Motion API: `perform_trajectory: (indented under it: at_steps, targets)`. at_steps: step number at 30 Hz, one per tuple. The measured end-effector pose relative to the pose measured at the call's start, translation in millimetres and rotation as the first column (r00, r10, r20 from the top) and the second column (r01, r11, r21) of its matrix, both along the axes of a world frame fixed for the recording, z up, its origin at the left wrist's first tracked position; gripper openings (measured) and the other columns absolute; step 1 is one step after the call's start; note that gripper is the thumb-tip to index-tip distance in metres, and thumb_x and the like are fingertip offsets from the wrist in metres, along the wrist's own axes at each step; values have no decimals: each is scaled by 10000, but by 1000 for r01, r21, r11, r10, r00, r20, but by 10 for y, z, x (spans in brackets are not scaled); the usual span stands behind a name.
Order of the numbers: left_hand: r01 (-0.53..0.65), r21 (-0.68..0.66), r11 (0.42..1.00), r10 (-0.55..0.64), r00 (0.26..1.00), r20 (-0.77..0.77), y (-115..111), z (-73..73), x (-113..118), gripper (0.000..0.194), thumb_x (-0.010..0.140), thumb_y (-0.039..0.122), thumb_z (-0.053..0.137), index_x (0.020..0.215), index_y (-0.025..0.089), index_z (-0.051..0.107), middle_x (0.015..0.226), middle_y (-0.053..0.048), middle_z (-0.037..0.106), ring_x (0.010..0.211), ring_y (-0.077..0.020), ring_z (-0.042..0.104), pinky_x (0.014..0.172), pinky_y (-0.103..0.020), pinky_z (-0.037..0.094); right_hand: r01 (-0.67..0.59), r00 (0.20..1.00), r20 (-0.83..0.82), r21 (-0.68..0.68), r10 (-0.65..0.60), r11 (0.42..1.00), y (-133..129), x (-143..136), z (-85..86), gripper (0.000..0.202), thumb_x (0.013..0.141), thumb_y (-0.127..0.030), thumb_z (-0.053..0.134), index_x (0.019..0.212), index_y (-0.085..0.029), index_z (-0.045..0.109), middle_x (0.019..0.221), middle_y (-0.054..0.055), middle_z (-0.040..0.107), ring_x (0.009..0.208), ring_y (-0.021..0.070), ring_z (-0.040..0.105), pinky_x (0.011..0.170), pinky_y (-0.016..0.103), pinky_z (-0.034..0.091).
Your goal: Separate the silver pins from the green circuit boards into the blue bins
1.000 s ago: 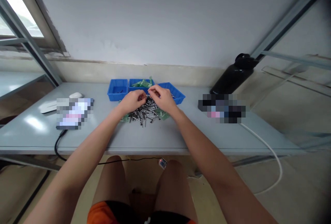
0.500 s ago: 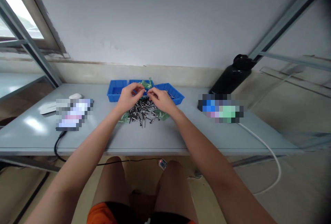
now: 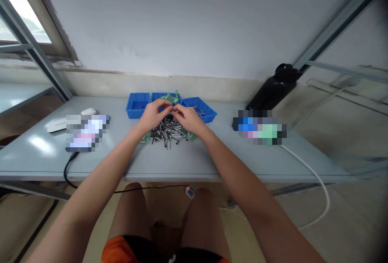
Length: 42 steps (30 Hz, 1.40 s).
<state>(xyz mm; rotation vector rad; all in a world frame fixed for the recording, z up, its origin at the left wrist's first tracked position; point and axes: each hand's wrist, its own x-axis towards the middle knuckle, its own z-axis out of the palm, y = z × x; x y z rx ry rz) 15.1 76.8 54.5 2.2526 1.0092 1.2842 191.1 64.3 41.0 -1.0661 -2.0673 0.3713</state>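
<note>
My left hand (image 3: 156, 113) and my right hand (image 3: 187, 116) meet fingertip to fingertip above a heap of screws (image 3: 168, 130), dark and silvery with long shanks. Both hands are closed in a pinch; whatever lies between the fingers is too small or hidden to make out. Behind them stand three blue bins: a left bin (image 3: 128, 110) with a few dark pieces, a middle bin (image 3: 154, 95) with green plastic wrap (image 3: 173, 98) over it, and a right bin (image 3: 209, 118) holding several silvery screws. More green wrap (image 3: 146, 138) pokes out beneath the heap.
A blurred-out phone (image 3: 85, 133) with a black cable and a white case (image 3: 89, 111) lie on the left of the grey table (image 3: 169, 164). On the right are another blurred device (image 3: 260, 127), a white cable (image 3: 315, 174) and a black bottle (image 3: 271, 91) leaning towards the metal frame.
My fingertips have come closer together, and the small light spot between them is no longer visible. The hands stay above the heap; bins and screws look the same.
</note>
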Motion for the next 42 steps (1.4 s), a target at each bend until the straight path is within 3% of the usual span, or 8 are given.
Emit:
perform_trajectory:
  at_steps: [5, 10, 21, 28, 42]
  targets:
    - [-25, -10, 1000, 25, 1000, -1, 2, -14, -6, 70, 840, 218, 576, 873, 165, 607, 843, -37, 690, 775, -129, 633, 697, -241, 519, 44, 996, -76, 28, -42, 999, -8, 28, 44, 206, 898, -372, 492, 920, -201, 606, 708, 4, 638, 604, 131, 544, 615, 266, 404]
    - [-18, 21, 1000, 20, 995, -98, 5, -28, -13, 63, 821, 203, 571, 854, 169, 611, 798, -25, 682, 713, -121, 614, 703, -253, 503, 55, 994, -92, 44, -51, 998, -6, 32, 56, 204, 898, -378, 494, 934, -212, 607, 743, 12, 659, 624, 139, 567, 634, 277, 421]
    - [-83, 58, 995, 90, 987, -131, 60, -44, -49, 158, 852, 286, 580, 929, 177, 665, 891, -56, 706, 737, -148, 616, 715, -283, 488, 116, 990, -91, 50, -111, 992, 17, 83, 64, 214, 911, -376, 465, 921, -212, 601, 704, 10, 652, 619, 151, 576, 637, 284, 416]
    - [-110, 89, 990, 122, 984, -133, 59, -32, -67, 143, 880, 262, 543, 867, 189, 665, 865, -44, 702, 744, -151, 618, 712, -274, 477, 152, 982, -119, 49, -146, 987, 50, 120, 45, 212, 912, -390, 460, 930, -234, 602, 706, 13, 656, 620, 161, 582, 653, 300, 429]
    - [-133, 171, 976, 150, 985, -89, 45, -28, -65, 143, 886, 248, 536, 877, 182, 662, 870, -52, 683, 754, -151, 598, 689, -274, 465, 82, 996, 44, -30, -81, 996, 47, 60, -7, 208, 911, -342, 481, 895, -214, 644, 688, 13, 650, 620, 150, 574, 628, 285, 397]
